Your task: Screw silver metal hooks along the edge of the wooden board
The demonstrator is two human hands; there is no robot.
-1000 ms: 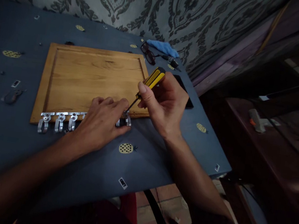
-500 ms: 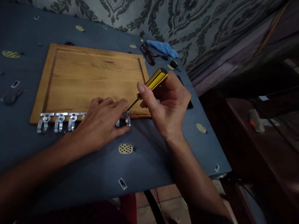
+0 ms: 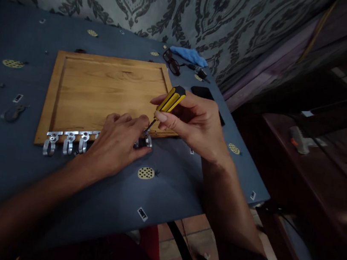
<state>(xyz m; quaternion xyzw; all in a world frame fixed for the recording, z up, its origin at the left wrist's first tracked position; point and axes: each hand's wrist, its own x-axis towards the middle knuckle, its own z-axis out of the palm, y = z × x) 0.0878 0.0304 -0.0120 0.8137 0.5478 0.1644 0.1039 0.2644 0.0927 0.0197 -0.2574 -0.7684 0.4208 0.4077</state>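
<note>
A framed wooden panel (image 3: 110, 95) lies on the blue table, with several metal clips (image 3: 69, 141) along its near edge. My left hand (image 3: 118, 141) rests over that edge, thumb and fingers closed around a metal clip (image 3: 147, 141) near the right corner. Between the thumb and fingers of my right hand (image 3: 198, 125) is a yellow and black screwdriver (image 3: 171, 99), tilted, its shaft pointing down at the same clip. The contact of tip and screw is too small to make out.
Behind the panel's right corner lie sunglasses (image 3: 172, 62), a blue cloth (image 3: 189, 56) and keys (image 3: 200, 72). A dark phone (image 3: 203, 92) is beyond my right hand. A small metal piece (image 3: 13, 112) sits left of the panel.
My right hand has turned and shifted slightly down and right around the screwdriver, whose handle end has swung left and lower. More of the phone shows. My left hand has stayed in place.
</note>
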